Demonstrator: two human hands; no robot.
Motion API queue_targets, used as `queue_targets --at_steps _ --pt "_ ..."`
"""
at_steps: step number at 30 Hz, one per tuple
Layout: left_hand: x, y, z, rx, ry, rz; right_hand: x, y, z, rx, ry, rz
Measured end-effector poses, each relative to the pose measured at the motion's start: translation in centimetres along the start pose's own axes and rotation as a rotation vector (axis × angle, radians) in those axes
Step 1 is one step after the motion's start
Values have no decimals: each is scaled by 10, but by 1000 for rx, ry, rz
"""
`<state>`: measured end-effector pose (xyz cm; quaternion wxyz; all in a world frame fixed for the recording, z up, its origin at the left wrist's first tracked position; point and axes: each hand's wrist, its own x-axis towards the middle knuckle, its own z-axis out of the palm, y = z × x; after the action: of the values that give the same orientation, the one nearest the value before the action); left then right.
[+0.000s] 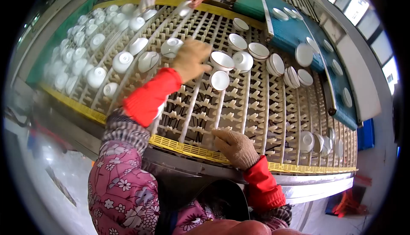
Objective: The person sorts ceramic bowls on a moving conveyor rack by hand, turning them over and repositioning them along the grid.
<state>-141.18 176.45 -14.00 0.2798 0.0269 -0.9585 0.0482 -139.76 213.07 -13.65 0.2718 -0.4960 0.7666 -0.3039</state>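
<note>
My left hand, in a tan knit glove with a red cuff, reaches over the middle of the slatted pegged rack. Its thumb and fingers look apart, and no held thing shows. An upside-down white bowl lies against the near side of this hand in view; whether they touch I cannot tell. To its right are a tilted white bowl with a dark rim and a smaller one. My right hand, gloved alike, rests by the yellow edge strip with fingers stretched out, holding nothing visible.
Many white bowls crowd the rack's left end. Another person's hand holds a blurred bowl across the rack; their other hand is gloved. A teal conveyor belt carrying bowls runs along the right. More bowls stand front right.
</note>
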Motion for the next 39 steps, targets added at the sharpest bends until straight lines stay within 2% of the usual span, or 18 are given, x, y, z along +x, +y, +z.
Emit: queue_targets --at_steps 4,8,11,12,15,16,17,19,20,22,23,24,28,30,33,36,37,39 --pt "39 30 61 258 -383 57 -9 0 -7 31 20 -80" --pt "51 25 114 332 -582 -57 -18 14 -7 18 56 -159" --pt "20 26 44 -74 -399 -154 -21 9 -9 129 50 -51" --pt "13 19 32 -193 -518 -259 -22 6 -10 140 41 -44" --pt "-21 5 -43 -783 -485 -759 -25 -1 -16 160 18 -25" --pt "-48 -35 -18 -372 -368 -228 -25 1 -16 170 22 -39" --pt "-60 -50 -26 -642 -337 -420 -25 7 -14 178 28 -52" --pt "-81 -65 -57 -718 -367 -616 -25 26 -8 144 81 -144" --pt "-87 -71 -78 -519 -439 -609 -23 37 -4 99 136 -223" --pt "-114 -69 -85 -136 -220 -855 -17 24 -10 230 156 31" --pt "-114 -67 -101 58 -314 -813 -6 43 -9 -49 291 -206" --pt "-112 -65 -110 252 -403 -757 4 44 -13 -82 376 -289" --pt "-104 -58 -95 59 -289 -634 79 32 -43 -277 476 -500" --pt "-84 -47 -68 79 -283 -519 113 10 -44 -262 410 -261" --pt "-53 -37 -33 238 -406 -465 177 43 -17 -232 477 -405" --pt "-26 -34 -22 284 -539 -423 192 33 -1 -406 487 -304" --pt "-22 -37 -21 325 -629 -401 187 31 -3 -336 425 -165" --pt "-28 -49 -5 324 -607 -409 190 58 1 -109 447 -284"
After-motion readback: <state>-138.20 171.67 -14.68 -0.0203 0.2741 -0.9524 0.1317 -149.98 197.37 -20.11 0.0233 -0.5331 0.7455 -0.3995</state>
